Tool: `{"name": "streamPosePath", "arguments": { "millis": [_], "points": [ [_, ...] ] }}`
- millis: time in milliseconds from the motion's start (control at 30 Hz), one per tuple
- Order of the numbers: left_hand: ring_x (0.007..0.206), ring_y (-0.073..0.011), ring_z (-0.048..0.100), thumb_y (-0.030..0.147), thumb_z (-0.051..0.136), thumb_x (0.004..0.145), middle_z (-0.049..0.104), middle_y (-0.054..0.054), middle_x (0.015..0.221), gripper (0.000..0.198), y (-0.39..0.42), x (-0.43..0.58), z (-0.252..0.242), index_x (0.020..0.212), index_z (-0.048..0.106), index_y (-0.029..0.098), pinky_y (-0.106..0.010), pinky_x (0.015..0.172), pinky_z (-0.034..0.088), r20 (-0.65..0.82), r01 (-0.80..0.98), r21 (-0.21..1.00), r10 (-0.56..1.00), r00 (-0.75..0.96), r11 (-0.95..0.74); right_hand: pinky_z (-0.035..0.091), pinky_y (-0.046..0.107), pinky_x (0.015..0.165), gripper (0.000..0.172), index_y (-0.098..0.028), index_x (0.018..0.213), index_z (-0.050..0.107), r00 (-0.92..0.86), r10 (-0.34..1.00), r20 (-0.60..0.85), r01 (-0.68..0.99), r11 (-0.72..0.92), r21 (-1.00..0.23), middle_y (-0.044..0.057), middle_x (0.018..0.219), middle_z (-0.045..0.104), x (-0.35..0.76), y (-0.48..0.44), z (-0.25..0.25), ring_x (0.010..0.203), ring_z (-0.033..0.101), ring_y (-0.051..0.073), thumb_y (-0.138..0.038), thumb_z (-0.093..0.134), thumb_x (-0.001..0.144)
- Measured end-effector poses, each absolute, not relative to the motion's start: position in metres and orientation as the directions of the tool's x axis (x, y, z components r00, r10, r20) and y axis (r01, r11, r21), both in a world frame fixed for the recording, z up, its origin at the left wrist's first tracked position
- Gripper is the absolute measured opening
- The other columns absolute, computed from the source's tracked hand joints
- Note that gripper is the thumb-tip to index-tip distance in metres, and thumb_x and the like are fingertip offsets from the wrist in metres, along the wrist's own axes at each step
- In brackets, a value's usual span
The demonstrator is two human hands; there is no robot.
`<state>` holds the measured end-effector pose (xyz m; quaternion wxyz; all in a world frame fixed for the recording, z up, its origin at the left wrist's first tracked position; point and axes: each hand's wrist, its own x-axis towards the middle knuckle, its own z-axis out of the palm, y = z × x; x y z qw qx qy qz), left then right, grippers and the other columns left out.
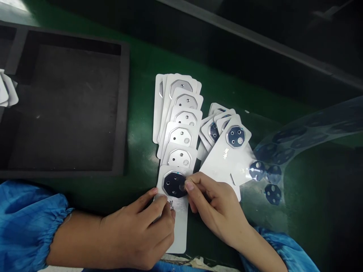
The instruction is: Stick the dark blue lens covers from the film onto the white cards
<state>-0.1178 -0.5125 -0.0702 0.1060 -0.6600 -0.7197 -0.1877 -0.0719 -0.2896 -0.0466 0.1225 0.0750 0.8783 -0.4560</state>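
Note:
A column of overlapping white panels (182,149) lies in front of me, several with a silvery octagonal camera-like plate at the top end. On the nearest white panel (180,230), a dark octagonal film (173,184) with round holes covers the plate. My left hand (144,226) is curled over this panel's left side, its fingers pressing on the edge and surface. The thumb and forefinger of my right hand (212,207) are pinched at the film's right edge. Right of the column is a fanned pile of white panels (227,155), some with dark octagons.
A clear plastic sheet (286,151) with dark octagonal stickers (273,193) curls up at the right. A black divided tray (70,113) stands on the left, with more white panels (8,90) at its far left. The tabletop (141,124) is green.

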Motion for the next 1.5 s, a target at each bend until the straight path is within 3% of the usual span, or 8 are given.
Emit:
{"name": "streamPosePath", "arguments": {
  "millis": [1500],
  "points": [
    [0.106,-0.0301,0.068,0.023,0.061,0.096,0.072,-0.011,0.108,0.026,-0.5124,-0.1179,-0.0705,0.114,0.074,0.009,-0.046,0.096,0.061,0.398,0.989,0.129,0.911,-0.113,0.066,0.039,0.021,0.046,0.030,-0.021,0.081,0.055,-0.954,0.012,-0.299,0.254,0.561,-0.788,-0.006,0.052,0.057,-0.0717,-0.2896,-0.0435,0.045,0.052,0.009,-0.034,0.045,0.107]
  ]
}}
